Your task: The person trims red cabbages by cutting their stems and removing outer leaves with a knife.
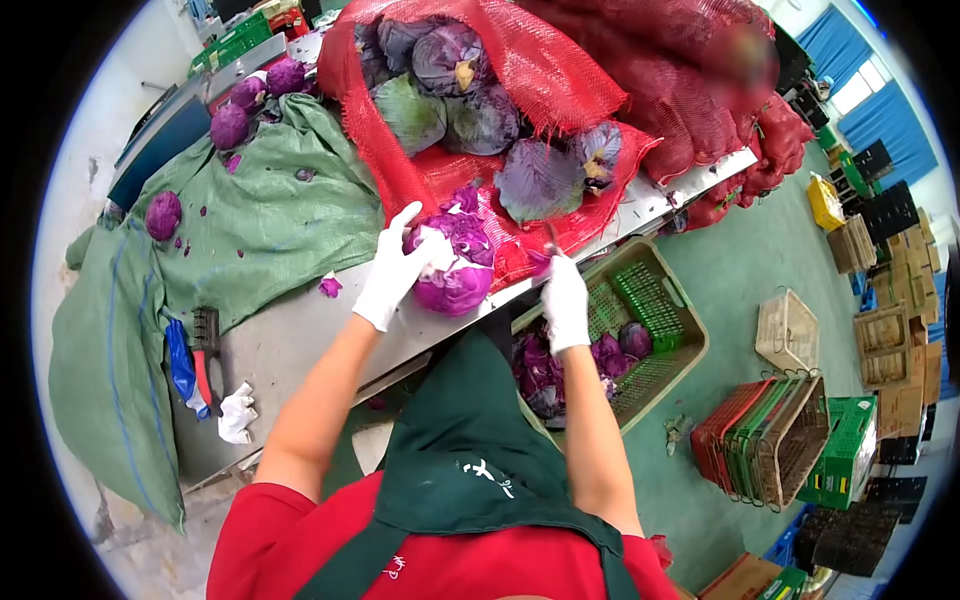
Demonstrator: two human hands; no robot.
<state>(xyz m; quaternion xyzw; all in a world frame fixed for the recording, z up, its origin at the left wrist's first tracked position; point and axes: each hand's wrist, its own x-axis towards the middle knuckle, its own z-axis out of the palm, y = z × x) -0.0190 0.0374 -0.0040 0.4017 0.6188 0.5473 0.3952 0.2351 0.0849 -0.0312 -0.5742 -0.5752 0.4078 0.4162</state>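
Observation:
My left hand [398,262], in a white glove, is closed on a trimmed red cabbage [455,285] at the table's front edge. Its bright purple layers and some white cut patches show. My gloved right hand [566,305] is closed to the right of it, over the crate's edge. A narrow dark strip, apparently a knife blade [551,234], sticks up from that hand, with a purple cabbage leaf piece [540,263] against it. Untrimmed red cabbages [482,120] lie in an open red mesh bag [545,75] just behind.
Below my right hand, a green plastic crate [690,350] holds purple leaves. Trimmed cabbages [163,215] lie on a green woven sack [270,215] at left. A black-and-red handled tool [205,345] rests on the table [290,345]. Filled mesh bags [640,80] stand behind; stacked baskets [765,440] are right.

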